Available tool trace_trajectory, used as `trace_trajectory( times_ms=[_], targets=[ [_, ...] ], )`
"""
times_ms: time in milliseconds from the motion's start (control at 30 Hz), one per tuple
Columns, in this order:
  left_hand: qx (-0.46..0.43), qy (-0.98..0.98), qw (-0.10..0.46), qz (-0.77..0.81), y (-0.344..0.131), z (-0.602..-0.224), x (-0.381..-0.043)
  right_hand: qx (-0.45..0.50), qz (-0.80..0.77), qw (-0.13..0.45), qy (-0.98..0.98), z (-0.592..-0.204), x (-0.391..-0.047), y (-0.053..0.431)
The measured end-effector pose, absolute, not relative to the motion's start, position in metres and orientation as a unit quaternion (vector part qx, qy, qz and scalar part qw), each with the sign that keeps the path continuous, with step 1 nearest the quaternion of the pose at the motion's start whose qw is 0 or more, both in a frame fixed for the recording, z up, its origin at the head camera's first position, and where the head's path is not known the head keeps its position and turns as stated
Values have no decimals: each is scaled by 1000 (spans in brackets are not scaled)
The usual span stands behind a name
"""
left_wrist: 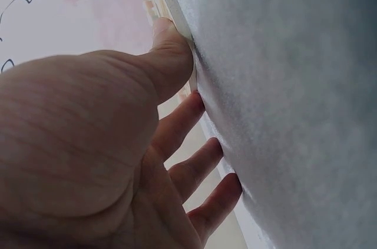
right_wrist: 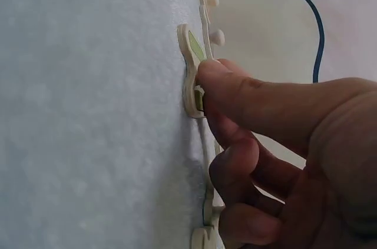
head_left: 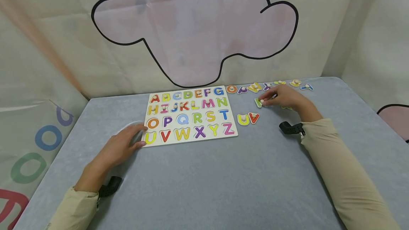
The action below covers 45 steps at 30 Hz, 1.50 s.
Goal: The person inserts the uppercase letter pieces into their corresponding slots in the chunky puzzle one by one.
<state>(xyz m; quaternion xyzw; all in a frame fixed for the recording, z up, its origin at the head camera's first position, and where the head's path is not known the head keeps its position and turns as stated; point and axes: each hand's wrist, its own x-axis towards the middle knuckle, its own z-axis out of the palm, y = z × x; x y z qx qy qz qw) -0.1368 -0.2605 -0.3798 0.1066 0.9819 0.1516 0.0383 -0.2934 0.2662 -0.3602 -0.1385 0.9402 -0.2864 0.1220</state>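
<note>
My left hand (head_left: 123, 143) rests at the left edge of an alphabet puzzle board (head_left: 191, 144). In the left wrist view, the thumb (left_wrist: 171, 55) lies against the board's side and the fingertips touch the grey cloth. Knobbed letters sit in the board's upper rows, while the two lower rows show coloured letter recesses. Right of the board, my right hand (head_left: 285, 98) pinches a green letter piece (head_left: 258, 103) with thumb and fingertips. In the right wrist view this green letter piece (right_wrist: 191, 78) stands tilted close to the cloth; the fingers cover part of it.
A yellow U (head_left: 243, 120) and a red V (head_left: 254, 118) lie right of the board. Along the far table edge runs a row of loose letters, among them an orange O (head_left: 231, 89), a yellow W (head_left: 254, 87) and a blue T (head_left: 306, 87). A printed curtain (head_left: 191, 45) hangs behind.
</note>
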Motion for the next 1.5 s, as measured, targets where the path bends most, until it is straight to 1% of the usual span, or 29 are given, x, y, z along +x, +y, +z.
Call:
trace_trajectory(
  times_ms=[400, 767, 933, 1100, 1267, 1367, 1500],
  targets=[
    [112, 982, 31, 151, -262, -382, -135, -126, -298, 133, 937, -361, -292, 262],
    [113, 982, 33, 147, -261, -382, -137, -119, -296, 116, 941, -354, -287, 249],
    [112, 982, 30, 149, -261, -382, -136, -125, -292, 115, 941, -346, -287, 227],
    [111, 982, 33, 148, -261, -383, -137, -143, -288, 129, 938, -341, -292, 198],
    [107, 982, 38, 147, -260, -383, -138, -149, -293, 147, 933, -346, -297, 172],
    [111, 982, 39, 147, -261, -383, -138, -150, -278, 167, 934, -352, -299, 157],
    [114, 982, 33, 146, -263, -381, -137, -149, -253, 173, 940, -355, -303, 140]
  ],
)
